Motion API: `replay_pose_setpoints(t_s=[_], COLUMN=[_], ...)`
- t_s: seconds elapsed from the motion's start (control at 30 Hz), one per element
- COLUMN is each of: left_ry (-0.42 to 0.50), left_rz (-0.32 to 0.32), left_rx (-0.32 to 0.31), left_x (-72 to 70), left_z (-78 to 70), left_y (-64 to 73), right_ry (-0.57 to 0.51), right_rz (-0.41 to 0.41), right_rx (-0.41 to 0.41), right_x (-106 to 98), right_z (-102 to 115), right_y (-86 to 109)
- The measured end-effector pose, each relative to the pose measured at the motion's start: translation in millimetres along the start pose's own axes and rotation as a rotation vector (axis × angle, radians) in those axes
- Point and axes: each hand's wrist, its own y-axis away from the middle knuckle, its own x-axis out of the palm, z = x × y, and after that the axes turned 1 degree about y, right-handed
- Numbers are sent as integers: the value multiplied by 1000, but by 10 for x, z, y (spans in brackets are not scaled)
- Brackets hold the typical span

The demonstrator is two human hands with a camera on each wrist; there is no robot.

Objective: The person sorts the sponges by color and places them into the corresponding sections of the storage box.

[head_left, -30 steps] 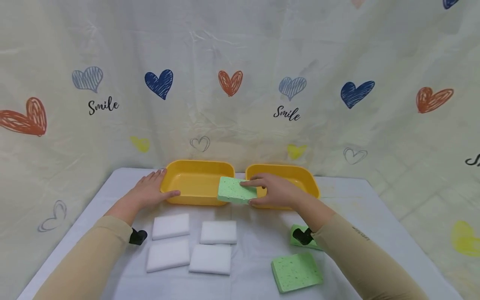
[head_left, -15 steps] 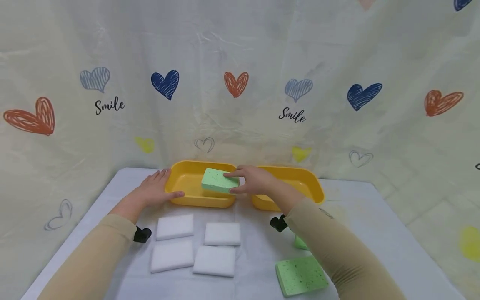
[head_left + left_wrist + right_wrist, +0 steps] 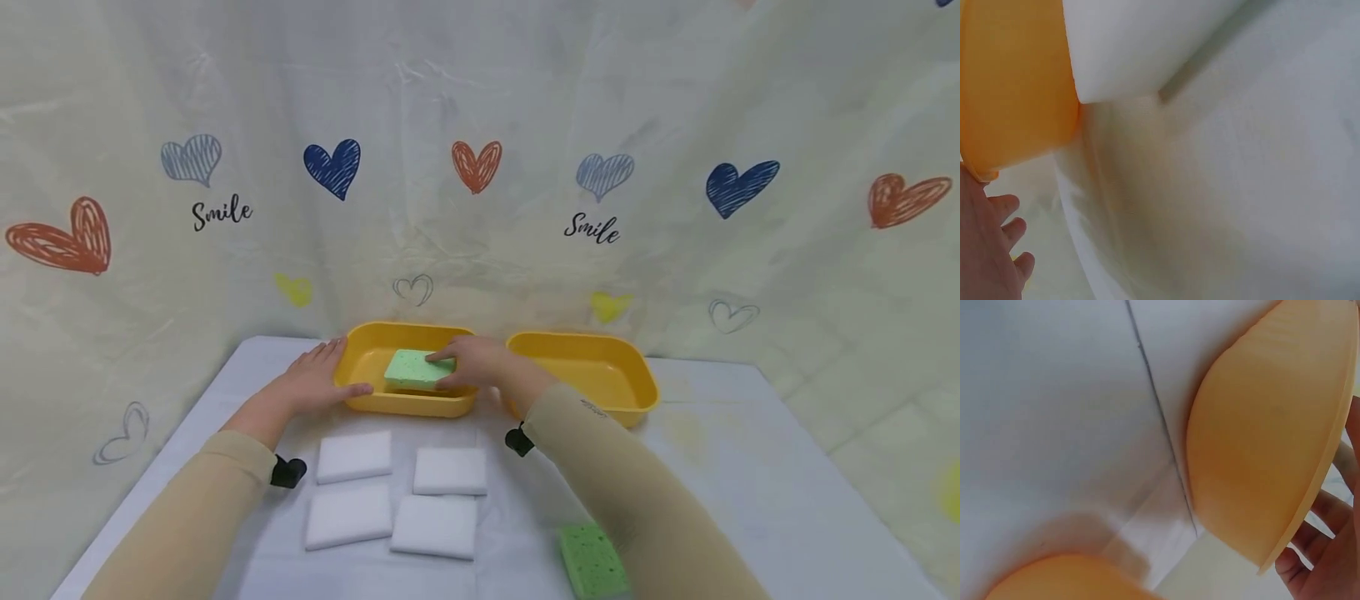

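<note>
A light green sponge [image 3: 414, 369] lies within the left yellow plastic tub [image 3: 411, 405]. My right hand [image 3: 480, 363] reaches over that tub's right rim and pinches the sponge by its right end. The right wrist view shows fingers of this hand [image 3: 1329, 550] beyond the tub's rim; the sponge is hidden there. My left hand [image 3: 311, 383] rests against the same tub's left side, fingers extended, thumb along the front rim. In the left wrist view its fingertips [image 3: 1015, 228] show beside the yellow wall, and a white sponge-like block [image 3: 1129, 44] appears above.
A second yellow tub [image 3: 600, 375] stands to the right. Several white rectangular blocks [image 3: 348, 512] lie on the white-covered table in front of the left tub. Another green sponge [image 3: 592, 560] lies near the front, partly behind the right sleeve. A heart-printed curtain [image 3: 480, 242] hangs behind.
My right hand has carried the green sponge leftward from between the tubs and lowered it into the left tub. My left hand has stayed at that tub's left side.
</note>
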Motion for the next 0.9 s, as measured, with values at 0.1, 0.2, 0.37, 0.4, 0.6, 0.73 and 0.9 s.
replay_pose_setpoints(t_s=[0.1,0.2,0.37,0.4,0.6,0.73,0.9], left_ry=[3,0,-6,-5,-6,-12,-14], left_rz=[-1,-7,-13,-11,-4,-1,6], left_rx=[-4,2,8,5,-4,-9,-16], left_x=[-8,-19,-34,-39,-67,-58,-41], left_z=[-22,-42,-69,-73,-86,-70,-43], left_y=[15,19,7,8,27,17,7], right_ry=[18,36,39,36,-11,-26,-14], right_rz=[11,11,15,18,32,41,47], right_rx=[-4,-23,-44,-42,-1,14,8], right_x=[0,-7,3,5,14,35,61], right_z=[60,118,192,208,334,427,523], right_y=[-59,-106,-176,-189,-260,-328,-419])
